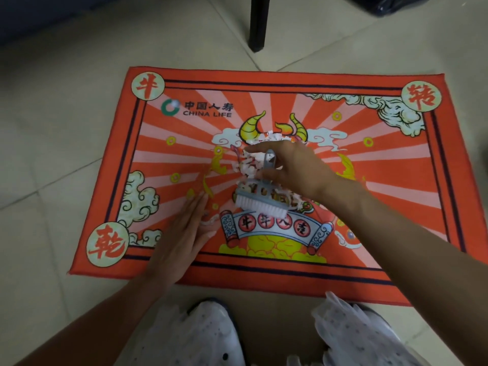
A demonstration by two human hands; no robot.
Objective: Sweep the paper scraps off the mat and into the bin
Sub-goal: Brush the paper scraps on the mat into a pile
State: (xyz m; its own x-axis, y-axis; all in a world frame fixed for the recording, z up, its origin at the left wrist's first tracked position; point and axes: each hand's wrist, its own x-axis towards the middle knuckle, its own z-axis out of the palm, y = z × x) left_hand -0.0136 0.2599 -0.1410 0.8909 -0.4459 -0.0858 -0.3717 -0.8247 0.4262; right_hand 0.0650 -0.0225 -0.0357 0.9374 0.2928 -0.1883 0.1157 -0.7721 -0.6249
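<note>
centrally, the right hand (pixel 287 167) gripped the grey-blue handle of a small brush (pixel 260 196), fingers curled round it, with the white bristles pressed down on the mat (pixel 396 180). white scraps (pixel 249 165) lay heaped just beyond the brush and under the hand's fingers, near the middle of the mat over the printed horns; a few bits sat beside the brush head on its right. the left hand (pixel 184 233) lay flat and spread wide on the mat's near-left part, palm down, holding nothing, its fingertips pointing toward the brush but apart from it. both forearms reached in from the bottom of the view, the right one crossing the mat's near-right corner.

the mat was red-orange with pale rays, clouds, round corner badges and a "china life" logo at its far left. it lay flat on a pale tiled floor (pixel 66 154). a black furniture leg (pixel 258 25) stood on the floor beyond the mat's far edge. something dark and shiny, perhaps a bag (pixel 388 5), showed at the top right corner, too cropped to tell. white dotted cloth (pixel 206 339) covered the person's knees at the bottom edge.
</note>
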